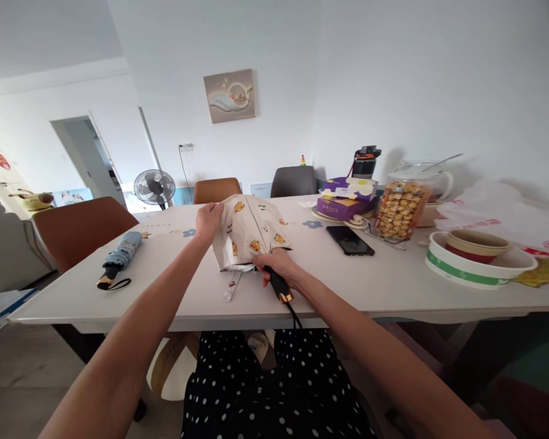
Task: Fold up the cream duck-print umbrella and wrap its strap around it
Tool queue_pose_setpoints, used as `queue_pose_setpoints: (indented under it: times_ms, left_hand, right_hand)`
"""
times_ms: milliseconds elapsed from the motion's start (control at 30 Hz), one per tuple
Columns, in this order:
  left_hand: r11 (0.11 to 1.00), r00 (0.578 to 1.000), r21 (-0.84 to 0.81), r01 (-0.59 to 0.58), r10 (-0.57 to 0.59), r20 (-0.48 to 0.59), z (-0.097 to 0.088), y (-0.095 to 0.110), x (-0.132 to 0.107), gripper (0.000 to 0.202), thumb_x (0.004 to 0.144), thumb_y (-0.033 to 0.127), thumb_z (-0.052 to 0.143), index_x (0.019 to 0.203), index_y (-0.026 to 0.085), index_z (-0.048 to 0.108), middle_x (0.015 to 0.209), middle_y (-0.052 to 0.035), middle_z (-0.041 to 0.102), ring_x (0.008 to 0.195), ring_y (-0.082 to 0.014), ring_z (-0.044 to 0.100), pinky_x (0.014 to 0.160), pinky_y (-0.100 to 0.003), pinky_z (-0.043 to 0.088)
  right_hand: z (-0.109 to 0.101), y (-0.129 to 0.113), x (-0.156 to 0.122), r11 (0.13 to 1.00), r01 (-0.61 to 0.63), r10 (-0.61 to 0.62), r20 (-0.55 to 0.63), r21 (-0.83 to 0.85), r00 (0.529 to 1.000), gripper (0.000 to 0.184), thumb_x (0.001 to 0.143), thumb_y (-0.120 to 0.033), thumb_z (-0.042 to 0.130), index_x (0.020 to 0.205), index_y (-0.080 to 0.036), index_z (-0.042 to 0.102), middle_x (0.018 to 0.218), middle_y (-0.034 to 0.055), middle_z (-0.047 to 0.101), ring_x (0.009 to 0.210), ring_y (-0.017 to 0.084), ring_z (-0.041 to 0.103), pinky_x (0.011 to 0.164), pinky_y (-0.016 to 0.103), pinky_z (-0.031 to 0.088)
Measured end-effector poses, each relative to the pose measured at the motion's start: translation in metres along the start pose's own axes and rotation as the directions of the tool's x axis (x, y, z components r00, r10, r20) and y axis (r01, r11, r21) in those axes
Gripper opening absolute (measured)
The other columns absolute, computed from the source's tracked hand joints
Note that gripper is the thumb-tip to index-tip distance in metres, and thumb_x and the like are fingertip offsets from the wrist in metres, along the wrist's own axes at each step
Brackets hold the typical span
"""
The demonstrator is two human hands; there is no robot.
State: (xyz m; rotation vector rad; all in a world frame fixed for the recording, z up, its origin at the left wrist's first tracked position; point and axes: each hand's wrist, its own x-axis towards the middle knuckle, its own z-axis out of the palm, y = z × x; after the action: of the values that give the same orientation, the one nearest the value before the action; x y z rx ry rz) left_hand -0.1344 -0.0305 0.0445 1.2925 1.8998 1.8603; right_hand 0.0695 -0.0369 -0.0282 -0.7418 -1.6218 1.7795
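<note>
A cream folding umbrella [251, 228] with orange cartoon prints is held over the table, its cloth loose and partly folded. My left hand [209, 221] pinches the cloth at its upper left edge. Near the black handle, my right hand [278, 267] is closed on the umbrella's lower end. The handle [278, 285] has a gold end and a dark wrist loop hanging past the table edge. A pale closing strap [231, 288] dangles below the cloth. To the left lies a blue folded umbrella [122, 251] with a black handle.
On the white table [174, 299], a black phone [350, 240] lies right of the umbrella. Beyond it are purple boxes [343, 198], a jar of round snacks [400, 207], a white-green bowl [480, 268] and a plastic bag [507, 210]. Chairs [217, 189] stand behind.
</note>
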Motion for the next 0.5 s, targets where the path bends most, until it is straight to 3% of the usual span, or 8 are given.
queue_pose_setpoints:
  times_ms: [100,167,233,300,400,467,500]
  left_hand:
    - [0.949,0.979,-0.246,0.199,-0.184,0.082,-0.007,0.012,0.022,0.019,0.07,0.029,0.067,0.076,0.013,0.061,0.065,-0.0025,0.059,0.063,-0.0151,0.055,0.065,-0.03,0.047]
    - [0.826,0.899,-0.37,0.426,-0.339,0.278,-0.014,0.023,0.031,0.015,0.073,0.023,0.066,0.08,0.011,0.06,0.064,-0.0041,0.06,0.06,-0.0144,0.056,0.064,-0.03,0.05]
    - [0.688,0.806,-0.454,0.566,-0.348,0.479,-0.017,0.031,0.03,0.012,0.079,0.022,0.059,0.082,0.01,0.06,0.064,-0.005,0.061,0.059,-0.0132,0.057,0.062,-0.027,0.051]
    - [0.585,0.758,-0.53,0.614,-0.248,0.604,-0.014,0.032,0.02,0.014,0.085,0.02,0.051,0.08,0.011,0.061,0.062,-0.0042,0.061,0.056,-0.0107,0.058,0.057,-0.021,0.05]
    - [0.519,0.735,-0.576,0.632,-0.166,0.657,-0.003,0.019,-0.008,0.02,0.084,0.009,0.043,0.077,0.01,0.062,0.062,-0.0038,0.063,0.055,-0.0088,0.058,0.054,-0.017,0.047]
    - [0.55,0.752,-0.577,0.604,-0.154,0.64,0.006,0.005,-0.029,0.019,0.082,0.01,0.044,0.083,0.012,0.063,0.071,-0.0046,0.067,0.06,-0.0119,0.06,0.057,-0.022,0.049]
    - [0.571,0.78,-0.59,0.571,-0.154,0.606,0.01,-0.002,-0.038,0.018,0.081,0.012,0.047,0.086,0.014,0.064,0.075,-0.0044,0.068,0.064,-0.0131,0.061,0.059,-0.023,0.049]
  right_hand:
    - [-0.004,-0.001,0.0,0.994,-0.036,0.032,0.049,0.101,0.998,0.019,0.067,-0.023,0.069,0.062,-0.013,0.054,0.054,-0.0015,0.051,0.037,0.006,0.038,0.036,0.024,0.049]
    - [-0.006,-0.002,0.001,0.981,-0.084,0.067,0.098,0.176,0.993,0.019,0.069,-0.024,0.069,0.07,-0.014,0.053,0.057,-0.002,0.052,0.037,0.005,0.036,0.035,0.022,0.047]
    - [-0.008,-0.003,0.002,0.959,-0.124,0.087,0.151,0.256,0.985,0.02,0.071,-0.024,0.069,0.075,-0.015,0.051,0.058,-0.0031,0.051,0.037,0.004,0.034,0.034,0.02,0.044]
    - [-0.009,-0.006,0.001,0.933,-0.15,0.087,0.2,0.326,0.976,0.021,0.073,-0.025,0.068,0.079,-0.016,0.05,0.058,-0.0046,0.05,0.036,0.003,0.033,0.033,0.017,0.041]
    - [-0.011,-0.01,-0.002,0.91,-0.144,0.05,0.241,0.39,0.969,0.021,0.075,-0.027,0.067,0.084,-0.016,0.051,0.057,-0.006,0.048,0.036,0.002,0.032,0.034,0.015,0.038]
    - [-0.012,-0.01,-0.004,0.91,-0.119,0.029,0.227,0.397,0.974,0.023,0.073,-0.027,0.068,0.084,-0.015,0.052,0.057,-0.0057,0.048,0.037,0.002,0.034,0.034,0.015,0.038]
    - [-0.011,-0.01,-0.005,0.917,-0.107,0.025,0.212,0.385,0.977,0.024,0.072,-0.026,0.07,0.084,-0.014,0.053,0.058,-0.0055,0.048,0.038,0.002,0.035,0.034,0.015,0.038]
